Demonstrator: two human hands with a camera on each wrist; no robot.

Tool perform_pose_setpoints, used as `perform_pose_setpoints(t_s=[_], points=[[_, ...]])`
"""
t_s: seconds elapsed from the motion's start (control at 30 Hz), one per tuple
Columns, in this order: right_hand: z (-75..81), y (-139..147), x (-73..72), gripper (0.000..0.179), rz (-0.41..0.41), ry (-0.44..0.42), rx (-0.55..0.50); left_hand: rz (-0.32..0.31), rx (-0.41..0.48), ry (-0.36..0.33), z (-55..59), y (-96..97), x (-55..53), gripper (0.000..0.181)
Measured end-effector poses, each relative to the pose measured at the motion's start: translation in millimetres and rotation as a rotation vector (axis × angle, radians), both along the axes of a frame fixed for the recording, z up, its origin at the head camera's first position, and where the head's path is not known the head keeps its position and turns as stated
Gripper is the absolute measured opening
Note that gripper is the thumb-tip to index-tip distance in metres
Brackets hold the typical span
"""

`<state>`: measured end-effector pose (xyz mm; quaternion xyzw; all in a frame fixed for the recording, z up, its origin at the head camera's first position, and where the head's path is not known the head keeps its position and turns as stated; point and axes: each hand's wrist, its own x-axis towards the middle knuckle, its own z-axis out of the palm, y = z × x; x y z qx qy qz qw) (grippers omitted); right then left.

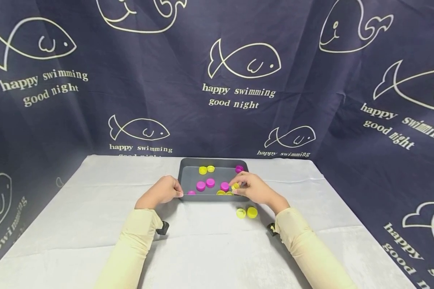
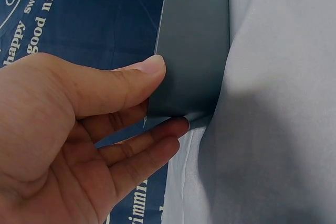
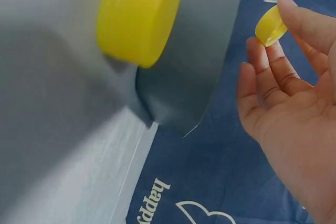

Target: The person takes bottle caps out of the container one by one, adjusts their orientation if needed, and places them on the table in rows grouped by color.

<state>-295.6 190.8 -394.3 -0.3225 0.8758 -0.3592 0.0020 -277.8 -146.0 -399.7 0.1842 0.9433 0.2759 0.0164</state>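
Head view forward and downward, wrist views close (all share the tray (image 1: 222, 173))

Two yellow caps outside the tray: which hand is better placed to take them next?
Probably the right hand: it is nearer these caps, though pinching another cap; the left hand grips the tray at its left end.

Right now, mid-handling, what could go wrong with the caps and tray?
1. The right-hand grip pinches a small yellow cap at the fingertips; it could slip and drop.
2. The left-hand grip holds the tray at a near corner; a tug might shift it and slide the loose pink caps inside.
3. Two yellow caps sit outside the tray, close to the right sleeve; the arm might knock them.
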Motion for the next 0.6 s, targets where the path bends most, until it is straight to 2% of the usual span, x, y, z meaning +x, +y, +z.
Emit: perform_pose_setpoints(t_s=[0.17,0.3,0.4,0.6], points=[[2.5,-3.8,15.1,0.02,-0.03,-0.044,-0.1,-0.004,0.0,-0.003,-0.2,0.5,-2.1,0.008],[1.7,-7.2,24.2,0.017,-0.012,-0.095,-0.141,-0.002,0.002,-0.001,0.2,0.5,-3.3,0.007],[-0.3,-9.8,28.1,0.018,0.014,-0.074,-0.097,-0.003,0.0,-0.006,0.7,0.3,-2.9,0.008],[-7.8,-15.2,33.2,0.024,0.074,0.028,0.062,-0.01,0.016,-0.02,1.3,-0.1,0.7,0.007]])
